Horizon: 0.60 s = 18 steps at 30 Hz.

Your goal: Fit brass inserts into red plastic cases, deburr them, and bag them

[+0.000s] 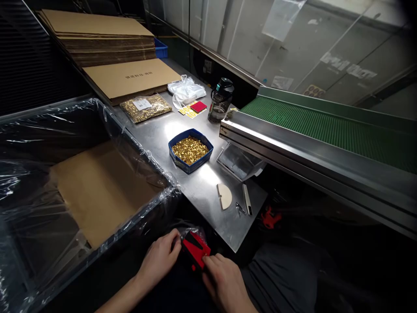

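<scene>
My right hand (pixel 224 278) is closed around a red-and-black tape dispenser (pixel 197 248), held low in front of my body, off the table's near corner. Clear, shiny material shows at its far end. On the dispenser's left side, my left hand (pixel 162 254) has thumb and forefinger pinched together; what lies between them is too small to make out. Ahead on the metal table (pixel 208 208) stands a blue tray (pixel 191 168) filled with small gold-coloured metal pieces (pixel 190 150).
A plastic-lined bin (pixel 137 152) with cardboard inside stands left. Cardboard sheets (pixel 130 78), a bag of gold pieces (pixel 146 108) and a bottle (pixel 220 100) sit farther back. A cream half-disc (pixel 224 196) and a utility knife (pixel 247 200) lie near. A green conveyor (pixel 325 126) borders the right.
</scene>
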{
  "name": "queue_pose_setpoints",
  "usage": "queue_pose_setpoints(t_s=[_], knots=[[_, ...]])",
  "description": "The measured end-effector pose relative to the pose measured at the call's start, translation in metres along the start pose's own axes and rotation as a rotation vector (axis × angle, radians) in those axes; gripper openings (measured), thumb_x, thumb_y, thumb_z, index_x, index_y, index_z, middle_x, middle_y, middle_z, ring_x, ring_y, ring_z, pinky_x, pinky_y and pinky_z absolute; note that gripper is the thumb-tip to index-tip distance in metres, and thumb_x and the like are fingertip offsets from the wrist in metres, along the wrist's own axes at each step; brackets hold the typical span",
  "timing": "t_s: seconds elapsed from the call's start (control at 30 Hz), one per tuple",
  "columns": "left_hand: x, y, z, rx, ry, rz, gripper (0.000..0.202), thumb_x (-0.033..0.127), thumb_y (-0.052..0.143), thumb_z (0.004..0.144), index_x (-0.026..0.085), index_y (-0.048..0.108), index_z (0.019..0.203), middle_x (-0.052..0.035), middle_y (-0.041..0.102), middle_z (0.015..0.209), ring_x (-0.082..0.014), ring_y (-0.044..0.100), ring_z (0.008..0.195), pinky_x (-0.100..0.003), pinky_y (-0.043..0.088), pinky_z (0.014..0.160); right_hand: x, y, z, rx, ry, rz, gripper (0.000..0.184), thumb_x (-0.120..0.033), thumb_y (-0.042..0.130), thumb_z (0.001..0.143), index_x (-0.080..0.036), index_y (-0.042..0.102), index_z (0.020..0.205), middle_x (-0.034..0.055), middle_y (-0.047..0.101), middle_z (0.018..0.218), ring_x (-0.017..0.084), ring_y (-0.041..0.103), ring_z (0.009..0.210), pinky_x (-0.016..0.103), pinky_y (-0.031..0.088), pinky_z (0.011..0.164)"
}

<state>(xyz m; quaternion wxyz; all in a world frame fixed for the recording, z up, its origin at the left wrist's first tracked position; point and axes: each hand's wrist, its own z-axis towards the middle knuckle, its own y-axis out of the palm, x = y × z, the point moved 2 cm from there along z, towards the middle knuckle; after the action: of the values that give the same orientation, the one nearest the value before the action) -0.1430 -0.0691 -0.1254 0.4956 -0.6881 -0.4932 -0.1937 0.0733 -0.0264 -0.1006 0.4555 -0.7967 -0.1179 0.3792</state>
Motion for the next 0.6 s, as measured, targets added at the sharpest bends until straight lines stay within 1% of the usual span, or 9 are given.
queue_pose_setpoints(t_s=[0.03, 0.1, 0.17, 0.27, 0.33, 0.43, 0.47, 0.5, 0.6], knots=[[0.002, -0.001, 0.0, 0.03, 0.034, 0.03, 0.022, 0.032, 0.042, 0.098, 0.024, 0.057, 0.083, -0.0011, 0.067, 0.08, -0.0188, 0.063, 0.074, -0.026, 0.04, 0.066, -0.001, 0.0, 0.0, -0.002, 0.002, -0.018, 0.029, -0.011, 0.058, 0.086, -0.027, 0.065, 0.108, 0.0005, 0.073, 0.096, 0.021, 0.066, 0.087, 0.03, 0.044, 0.073], [0.007, 0.0, 0.0, 0.056, 0.122, 0.084, 0.025, 0.034, 0.039, 0.1, 0.024, 0.056, 0.085, -0.0022, 0.066, 0.083, -0.0186, 0.062, 0.076, -0.027, 0.041, 0.07, -0.004, -0.003, 0.0, -0.001, 0.03, -0.048, 0.026, -0.011, 0.058, 0.085, -0.026, 0.065, 0.106, 0.0004, 0.073, 0.095, 0.021, 0.066, 0.087, 0.03, 0.043, 0.072], [0.01, 0.002, -0.002, 0.038, 0.246, 0.135, 0.027, 0.035, 0.04, 0.101, 0.023, 0.059, 0.086, -0.004, 0.066, 0.087, -0.019, 0.062, 0.081, -0.028, 0.043, 0.075, -0.009, -0.009, 0.001, -0.025, 0.069, -0.09, 0.024, -0.01, 0.059, 0.084, -0.025, 0.065, 0.102, 0.0015, 0.073, 0.094, 0.022, 0.067, 0.086, 0.031, 0.042, 0.07], [0.014, 0.007, -0.008, -0.024, 0.418, 0.205, 0.023, 0.034, 0.046, 0.098, 0.023, 0.065, 0.089, -0.0063, 0.069, 0.093, -0.0204, 0.063, 0.085, -0.029, 0.045, 0.078, -0.015, -0.025, 0.002, -0.073, 0.139, -0.165, 0.021, -0.011, 0.06, 0.081, -0.024, 0.065, 0.097, 0.0037, 0.073, 0.089, 0.024, 0.068, 0.082, 0.033, 0.037, 0.064], [0.018, 0.007, -0.011, -0.034, 0.468, 0.248, 0.023, 0.031, 0.046, 0.097, 0.023, 0.065, 0.087, -0.0066, 0.068, 0.088, -0.0203, 0.062, 0.081, -0.03, 0.044, 0.075, -0.015, -0.037, -0.001, -0.028, 0.199, -0.14, 0.016, -0.015, 0.058, 0.084, -0.025, 0.064, 0.095, 0.0019, 0.072, 0.086, 0.024, 0.068, 0.079, 0.033, 0.033, 0.061], [0.028, 0.005, -0.015, -0.044, 0.483, 0.271, 0.025, 0.029, 0.042, 0.1, 0.022, 0.056, 0.081, -0.0035, 0.061, 0.077, -0.0168, 0.058, 0.069, -0.028, 0.041, 0.064, -0.013, -0.047, -0.008, 0.102, 0.27, -0.022, 0.009, -0.021, 0.054, 0.091, -0.027, 0.06, 0.094, -0.0022, 0.07, 0.083, 0.02, 0.066, 0.077, 0.032, 0.033, 0.062], [0.033, 0.004, -0.016, -0.056, 0.493, 0.253, 0.024, 0.028, 0.041, 0.101, 0.022, 0.054, 0.081, -0.0025, 0.06, 0.076, -0.0157, 0.056, 0.067, -0.027, 0.04, 0.062, -0.013, -0.046, -0.009, 0.12, 0.267, -0.009, 0.009, -0.02, 0.054, 0.091, -0.027, 0.06, 0.094, -0.0022, 0.07, 0.084, 0.02, 0.066, 0.078, 0.031, 0.033, 0.063], [0.038, 0.004, -0.017, -0.063, 0.51, 0.23, 0.023, 0.027, 0.041, 0.101, 0.023, 0.052, 0.081, -0.002, 0.059, 0.076, -0.0151, 0.056, 0.066, -0.027, 0.04, 0.061, -0.014, -0.044, -0.01, 0.111, 0.235, -0.011, 0.01, -0.019, 0.055, 0.09, -0.026, 0.06, 0.094, -0.0016, 0.07, 0.085, 0.02, 0.066, 0.079, 0.031, 0.034, 0.063], [0.054, 0.007, -0.021, -0.036, 0.625, 0.191, 0.021, 0.022, 0.041, 0.1, 0.022, 0.051, 0.082, -0.0025, 0.057, 0.076, -0.0158, 0.054, 0.067, -0.028, 0.04, 0.063, -0.022, -0.04, -0.008, -0.02, 0.046, -0.086, 0.016, -0.014, 0.061, 0.082, -0.023, 0.063, 0.095, 0.0016, 0.071, 0.09, 0.022, 0.066, 0.082, 0.033, 0.034, 0.061]])
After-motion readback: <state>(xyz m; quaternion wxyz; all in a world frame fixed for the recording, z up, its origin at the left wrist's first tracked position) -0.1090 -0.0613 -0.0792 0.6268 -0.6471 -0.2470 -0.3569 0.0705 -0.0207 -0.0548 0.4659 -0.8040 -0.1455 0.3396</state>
